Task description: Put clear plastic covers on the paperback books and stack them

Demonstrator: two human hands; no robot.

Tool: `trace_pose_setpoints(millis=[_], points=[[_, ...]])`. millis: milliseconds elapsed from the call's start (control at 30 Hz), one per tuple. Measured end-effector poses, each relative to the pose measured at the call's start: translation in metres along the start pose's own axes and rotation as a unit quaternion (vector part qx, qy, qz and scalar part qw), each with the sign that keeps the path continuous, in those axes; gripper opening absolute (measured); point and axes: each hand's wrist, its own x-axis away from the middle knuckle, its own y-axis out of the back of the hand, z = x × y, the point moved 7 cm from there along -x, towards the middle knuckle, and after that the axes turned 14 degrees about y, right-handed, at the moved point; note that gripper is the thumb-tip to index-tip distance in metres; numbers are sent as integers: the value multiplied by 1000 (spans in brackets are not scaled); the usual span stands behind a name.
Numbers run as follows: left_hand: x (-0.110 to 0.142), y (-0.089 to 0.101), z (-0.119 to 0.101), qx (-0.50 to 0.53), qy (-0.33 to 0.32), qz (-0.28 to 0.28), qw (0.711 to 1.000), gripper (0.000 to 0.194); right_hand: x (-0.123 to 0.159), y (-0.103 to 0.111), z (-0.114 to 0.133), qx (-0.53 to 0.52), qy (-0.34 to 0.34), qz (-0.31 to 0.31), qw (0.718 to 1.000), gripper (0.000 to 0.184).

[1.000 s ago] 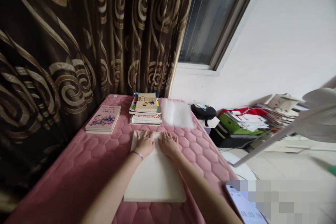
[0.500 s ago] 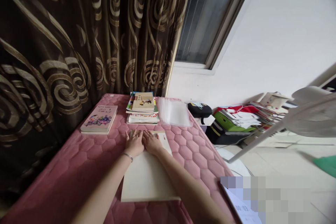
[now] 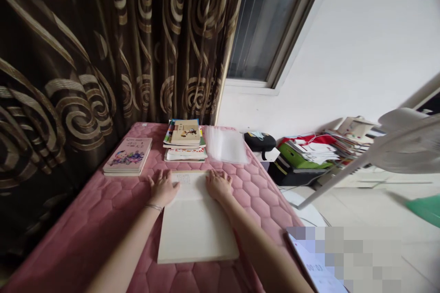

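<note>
An open book (image 3: 197, 229) with pale pages lies on the pink quilted mattress in front of me. Small print shows near the top of its far page. My left hand (image 3: 162, 188), with a bracelet at the wrist, rests at the far left edge of the book, fingers spread. My right hand (image 3: 219, 186) lies on the far right edge, its fingers also stretched out. Beyond the hands stand a stack of books (image 3: 185, 133) and a pile of clear plastic sleeves (image 3: 227, 145). To the left lie pink-covered books (image 3: 128, 156).
The pink mattress (image 3: 127, 219) reaches back to a patterned curtain (image 3: 172, 46). A black case (image 3: 259, 141) is by its right edge. Further right are a white fan (image 3: 385, 144) and piled papers (image 3: 316, 151). A lit screen (image 3: 311, 261) is at the near right.
My hands have moved apart, from the middle of the book's far page out to its left and right edges. Print that they covered is now visible.
</note>
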Motion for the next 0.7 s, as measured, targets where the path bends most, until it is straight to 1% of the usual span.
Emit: trace_pose_setpoints(millis=[67, 133, 233, 267, 300, 367, 400, 433, 467, 533, 567, 633, 700], points=[[-1, 1, -2, -6, -15, -8, 1000, 60, -2, 2, 1, 4, -1, -5, 1000, 51], [1, 5, -6, -19, -16, -35, 999, 58, -4, 6, 3, 12, 12, -6, 1000, 50], [17, 11, -17, -40, -7, -74, 996, 49, -8, 11, 8, 30, 40, 1, 999, 49], [27, 12, -23, -41, -18, -79, 996, 46, -10, 12, 9, 36, 45, 5, 998, 49], [41, 11, -31, -36, -46, -80, 995, 43, -11, 14, 10, 41, 47, 8, 998, 50], [79, 8, -50, -13, -142, -78, 987, 38, -15, 16, 12, 50, 49, 17, 997, 49], [101, 4, -58, -3, -194, -68, 979, 37, -18, 17, 14, 53, 54, 20, 997, 49], [123, -1, -65, 4, -239, -52, 970, 39, -20, 17, 16, 53, 64, 23, 996, 49], [143, -6, -68, 9, -269, -38, 962, 43, -23, 18, 19, 52, 75, 26, 995, 48], [174, -14, -69, 1, -305, -36, 952, 58, -30, 17, 24, 42, 100, 33, 994, 45], [185, -17, -68, -11, -322, -40, 946, 65, -34, 16, 26, 35, 111, 38, 992, 45], [197, -22, -66, -39, -340, -54, 938, 71, -41, 14, 27, 18, 130, 51, 990, 47], [199, -24, -65, -65, -347, -72, 933, 66, -49, 14, 27, 1, 148, 65, 987, 50]])
